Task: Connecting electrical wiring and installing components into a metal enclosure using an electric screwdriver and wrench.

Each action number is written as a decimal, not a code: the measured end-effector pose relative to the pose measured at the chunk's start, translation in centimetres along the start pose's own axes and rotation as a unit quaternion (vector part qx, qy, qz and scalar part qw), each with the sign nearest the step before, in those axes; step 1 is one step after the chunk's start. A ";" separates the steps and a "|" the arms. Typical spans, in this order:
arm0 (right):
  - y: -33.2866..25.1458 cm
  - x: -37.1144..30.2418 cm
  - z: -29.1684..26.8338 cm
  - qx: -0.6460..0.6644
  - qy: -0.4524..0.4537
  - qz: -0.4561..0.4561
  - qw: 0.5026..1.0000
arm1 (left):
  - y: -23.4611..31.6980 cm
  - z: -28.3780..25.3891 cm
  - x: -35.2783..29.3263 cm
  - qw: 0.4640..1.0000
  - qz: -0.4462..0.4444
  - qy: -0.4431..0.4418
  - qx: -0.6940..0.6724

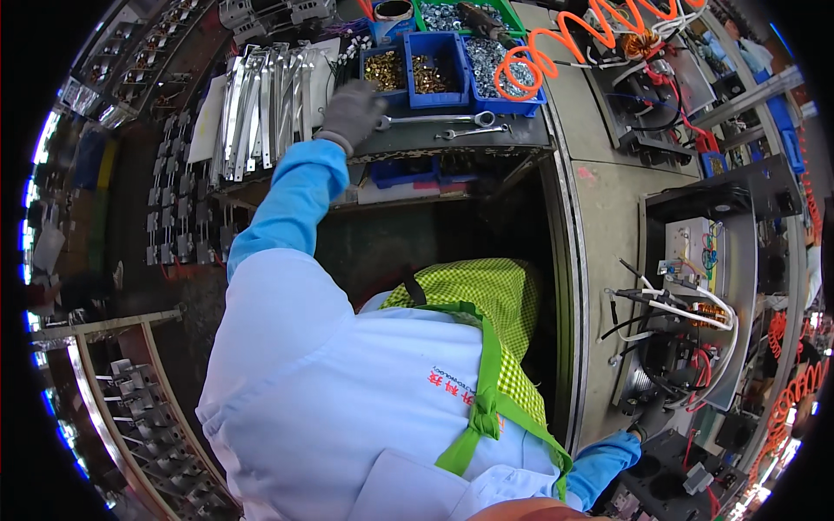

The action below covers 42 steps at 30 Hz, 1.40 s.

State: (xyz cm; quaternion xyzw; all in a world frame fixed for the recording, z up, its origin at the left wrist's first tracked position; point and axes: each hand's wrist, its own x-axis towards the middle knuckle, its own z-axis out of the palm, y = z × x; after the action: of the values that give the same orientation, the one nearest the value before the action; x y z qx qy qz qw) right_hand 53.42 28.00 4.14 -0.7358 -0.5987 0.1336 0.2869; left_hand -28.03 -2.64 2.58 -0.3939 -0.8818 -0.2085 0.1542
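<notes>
The left hand [352, 115], in a grey glove, reaches over the dark desk [408, 140], beside the open end of the larger combination wrench [434, 120]. Its fingers are blurred, so I cannot tell whether they are closed on anything or touch the wrench. That wrench lies crosswise on the desk in front of the blue bins, with its ring end to the right; a smaller wrench [473, 132] lies just beside it, nearer the desk's front edge.

Behind the wrenches, a blue bin [439, 100] contains brass-coloured fasteners, and the blue bin at its right [519, 108] contains silver ones. A green bin [519, 23] with more silver hardware stands behind them. Long metal strips [265, 108] lie side by side to the left of the left hand.

The right hand [653, 421], in a dark glove, is at the far lower right, near a metal chassis [743, 252] on the pale side desk [599, 217]. It is partly hidden among dark parts, and I cannot tell whether it grips anything. White cables [734, 347] loop over the chassis beside a copper-wound coil [711, 315].
</notes>
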 end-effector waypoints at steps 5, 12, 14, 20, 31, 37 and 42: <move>-2.2 -0.8 0.2 0.009 0.010 0.015 1.000 | -15.3 -3.6 0.2 0.933 -0.319 0.044 0.163; 0.7 0.7 -0.6 -0.051 0.023 0.022 0.998 | -18.2 -5.0 -0.6 0.857 -0.456 -0.035 0.237; 1.3 1.2 -0.9 -0.044 0.019 0.009 0.999 | -18.8 -4.6 -0.7 0.858 -0.465 -0.044 0.212; 0.6 0.4 -1.2 -0.006 -0.031 0.023 0.999 | -24.2 -3.4 0.0 0.880 -0.415 -0.018 0.232; -18.2 -15.3 -9.4 0.132 0.133 -0.247 0.951 | 21.4 -10.7 1.9 0.834 0.282 -0.182 -0.439; -22.1 -23.0 -6.2 -0.160 -0.136 -0.456 0.865 | 40.2 -4.6 -11.3 0.407 0.349 -0.726 -0.431; -14.1 -25.8 -10.0 -0.285 -0.130 -0.281 0.907 | 47.8 -0.9 -18.4 0.281 0.359 -0.773 -0.441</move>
State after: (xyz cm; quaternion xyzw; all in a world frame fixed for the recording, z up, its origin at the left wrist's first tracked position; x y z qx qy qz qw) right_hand 41.12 2.28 16.56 -0.5637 -0.8252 -0.0343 0.0102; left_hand 20.14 14.15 7.10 -0.6562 -0.1339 -0.0876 -0.7374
